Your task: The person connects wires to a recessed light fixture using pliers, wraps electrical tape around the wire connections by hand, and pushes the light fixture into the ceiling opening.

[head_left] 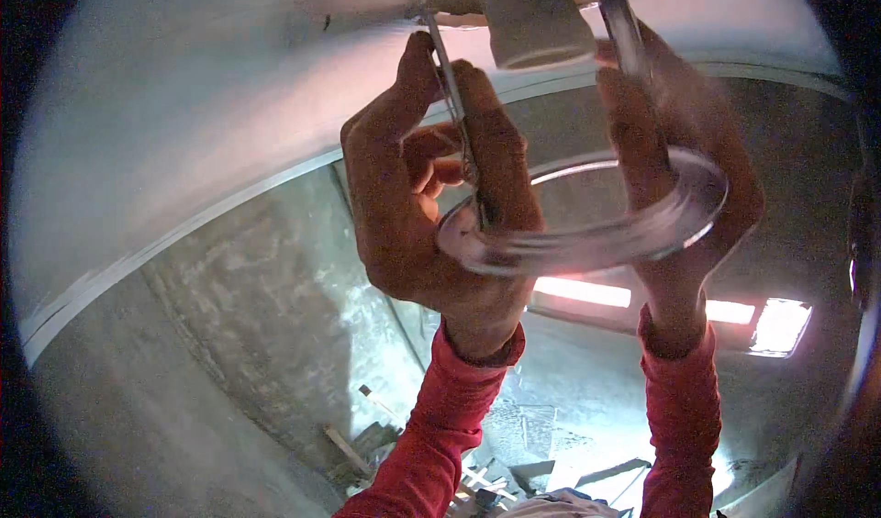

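Note:
Both arms, in red sleeves, are raised to the pale ceiling. A shiny round ring [578, 254], which looks like the trim of a recessed ceiling light, hangs tilted between my hands. Two narrow upright strips rise from it, a left strip [445, 73] and a wider right strip [624, 32]. My left hand [395, 197] is closed, its thumb and fingers pinching the left strip. Around the right strip, my right hand [702, 165] is closed too. Above the ring, a pale tube-like piece [540, 22] sticks down from a ceiling opening [459, 19], partly cut off by the picture's edge.
The ceiling [202, 133] meets bare grey plaster walls [257, 289] along a bent edge. Bright window openings [780, 327] show low on the right. Wooden pieces [349, 449] and rubble lie on the floor below.

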